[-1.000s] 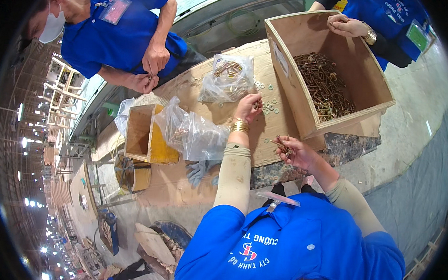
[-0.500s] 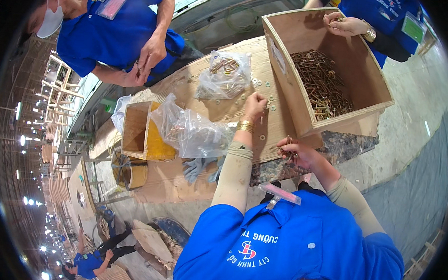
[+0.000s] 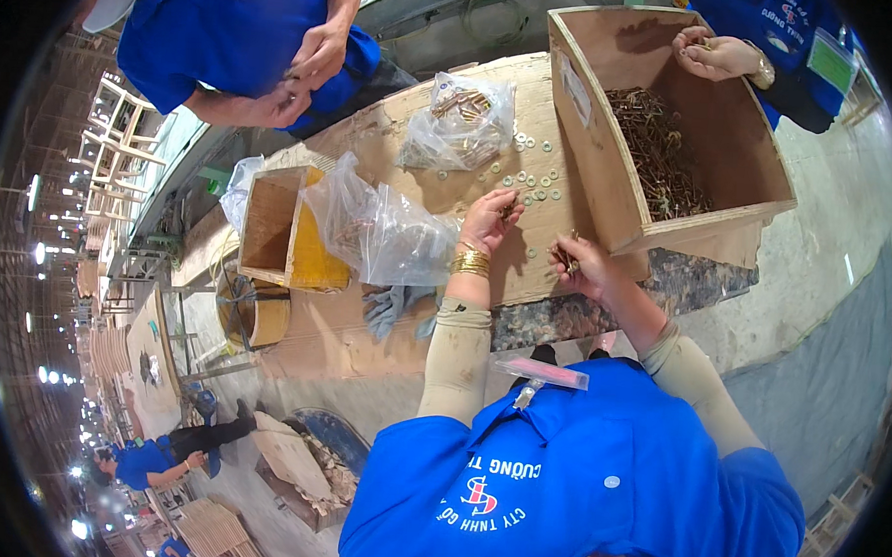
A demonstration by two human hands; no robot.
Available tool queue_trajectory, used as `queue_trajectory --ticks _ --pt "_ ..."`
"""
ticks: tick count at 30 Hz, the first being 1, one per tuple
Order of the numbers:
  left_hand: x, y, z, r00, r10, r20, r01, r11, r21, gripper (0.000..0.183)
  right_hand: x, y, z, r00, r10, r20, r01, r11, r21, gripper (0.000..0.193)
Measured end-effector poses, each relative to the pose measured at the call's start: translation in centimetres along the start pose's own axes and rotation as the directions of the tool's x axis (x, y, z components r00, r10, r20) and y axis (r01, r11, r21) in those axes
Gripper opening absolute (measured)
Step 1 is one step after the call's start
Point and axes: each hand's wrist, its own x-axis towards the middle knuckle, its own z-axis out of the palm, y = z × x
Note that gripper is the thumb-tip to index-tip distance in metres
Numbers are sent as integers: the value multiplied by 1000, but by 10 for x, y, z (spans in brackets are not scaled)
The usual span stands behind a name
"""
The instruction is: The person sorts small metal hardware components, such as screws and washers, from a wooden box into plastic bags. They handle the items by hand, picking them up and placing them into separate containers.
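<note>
My left hand [image 3: 489, 222], with gold bangles at the wrist, is turned palm up over the board, its fingers curled round a few brown bolts. Right beside it, my right hand [image 3: 583, 271] is closed on a small bunch of similar bolts [image 3: 566, 258]. Pale ring-shaped washers [image 3: 541, 181] lie scattered on the wooden board [image 3: 534, 83] just beyond my left hand. Farther back lies a clear plastic bag [image 3: 422, 154] with brassy bolts in it. To the right, a large plywood box [image 3: 624, 202] holds a heap of brown bolts [image 3: 660, 158].
Left of my hands are a crumpled clear bag [image 3: 403, 247], a small open wooden box [image 3: 269, 226] with a yellow side, and grey gloves [image 3: 390, 311]. A co-worker's hands [image 3: 311, 73] meet at the far left; another's hand [image 3: 714, 56] is over the large box.
My left hand has drawn back from among the washers and turned from palm down to palm up. My right hand stays closed on its bolts. The view has shifted slightly.
</note>
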Motion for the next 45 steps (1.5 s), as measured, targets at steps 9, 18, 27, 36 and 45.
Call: queue_trajectory --ticks 9,18,27,36,45 --pt "-48 -4 -6 996 19 85 -20 1000 14 11 7 -13 23 991 -59 -116 18 945 -326 8" --pt "-70 -20 -11 1000 14 20 -11 992 -122 6 23 -26 40 987 -130 -97 45 795 -605 12" --pt "-105 -11 10 996 51 77 -44 995 -88 6 -5 -33 77 996 -90 28 92 867 -491 12" --pt "-129 -20 39 950 310 -39 -309 950 35 14 -13 -29 83 973 -216 83 217 729 -650 13" --pt "-201 -46 27 878 432 -206 -393 897 203 11 -20 -8 95 901 281 330 158 495 -854 14"
